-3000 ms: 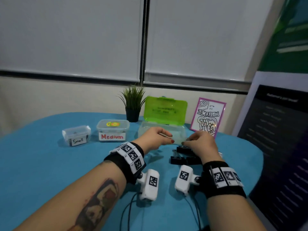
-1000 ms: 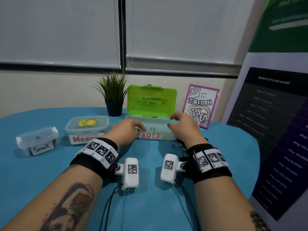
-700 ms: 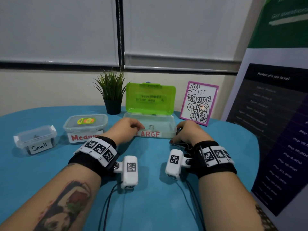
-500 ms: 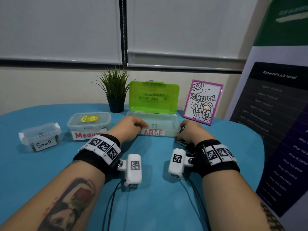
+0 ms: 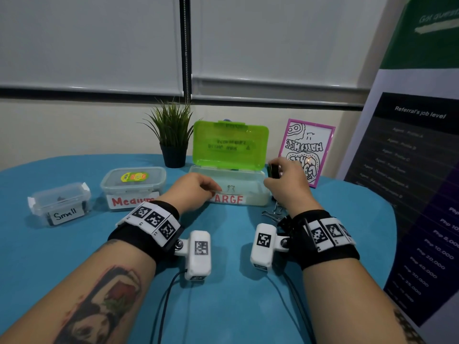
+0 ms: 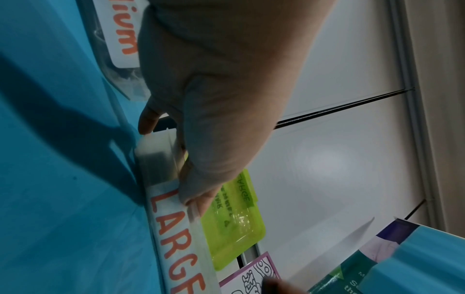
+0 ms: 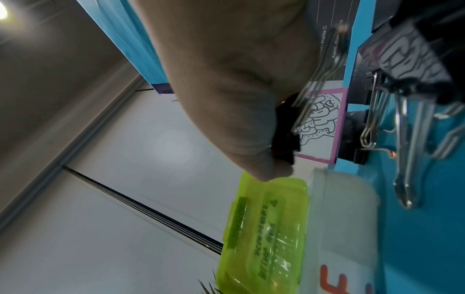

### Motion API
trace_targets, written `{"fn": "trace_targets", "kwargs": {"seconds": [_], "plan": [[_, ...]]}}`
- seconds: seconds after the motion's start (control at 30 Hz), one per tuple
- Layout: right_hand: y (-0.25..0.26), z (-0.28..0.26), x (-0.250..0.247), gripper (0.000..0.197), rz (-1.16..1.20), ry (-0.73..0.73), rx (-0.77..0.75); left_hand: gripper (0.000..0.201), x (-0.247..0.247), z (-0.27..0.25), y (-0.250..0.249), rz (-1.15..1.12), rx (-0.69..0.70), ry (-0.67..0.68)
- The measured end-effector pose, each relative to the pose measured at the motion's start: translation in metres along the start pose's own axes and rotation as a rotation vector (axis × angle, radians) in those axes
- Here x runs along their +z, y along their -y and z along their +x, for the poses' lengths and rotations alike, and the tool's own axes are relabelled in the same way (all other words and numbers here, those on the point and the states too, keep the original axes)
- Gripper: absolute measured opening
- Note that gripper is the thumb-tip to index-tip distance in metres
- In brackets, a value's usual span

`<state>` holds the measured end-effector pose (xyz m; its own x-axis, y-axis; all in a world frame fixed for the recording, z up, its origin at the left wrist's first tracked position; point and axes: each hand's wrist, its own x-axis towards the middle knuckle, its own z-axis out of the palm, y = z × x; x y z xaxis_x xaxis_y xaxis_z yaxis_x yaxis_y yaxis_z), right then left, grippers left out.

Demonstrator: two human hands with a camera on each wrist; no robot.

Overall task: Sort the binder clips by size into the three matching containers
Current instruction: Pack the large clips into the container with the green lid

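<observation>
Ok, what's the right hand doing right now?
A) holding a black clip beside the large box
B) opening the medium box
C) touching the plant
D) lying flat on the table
A: the right hand pinches a black clip at the right end of the large box.

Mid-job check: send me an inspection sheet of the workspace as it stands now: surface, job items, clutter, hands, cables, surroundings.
Surface: blue-clothed table.
Job's things: lidded clear tub labelled Small; lidded clear tub labelled Medium; clear box labelled LARGE, its green lid standing open, a clip's wire handles showing inside; loose black binder clips on the cloth by the right wrist.
Clutter: nothing seen.
Hands: left hand holds the box's front rim; right hand pinches a black binder clip by the open lid's right edge.
Cables: black leads trail back from the white wrist cameras.
Surroundings: potted green plant, pink-framed drawing, dark printed banner, white roller blinds.
</observation>
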<state>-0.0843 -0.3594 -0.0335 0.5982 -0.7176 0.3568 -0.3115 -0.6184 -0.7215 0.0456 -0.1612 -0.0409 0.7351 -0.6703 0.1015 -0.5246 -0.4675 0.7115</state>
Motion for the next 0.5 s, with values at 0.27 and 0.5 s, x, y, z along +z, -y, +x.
{"fn": "trace_targets", "kwargs": {"seconds": [0.27, 0.5], "plan": [[0.01, -0.01, 0.014, 0.042, -0.088, 0.3, -0.209, 0.011, -0.002, 0.0, 0.002, 0.06, -0.018, -0.033], [0.009, -0.008, 0.015, 0.02, 0.051, 0.252, -0.123, 0.018, -0.002, -0.003, 0.001, 0.043, -0.008, -0.054]]}}
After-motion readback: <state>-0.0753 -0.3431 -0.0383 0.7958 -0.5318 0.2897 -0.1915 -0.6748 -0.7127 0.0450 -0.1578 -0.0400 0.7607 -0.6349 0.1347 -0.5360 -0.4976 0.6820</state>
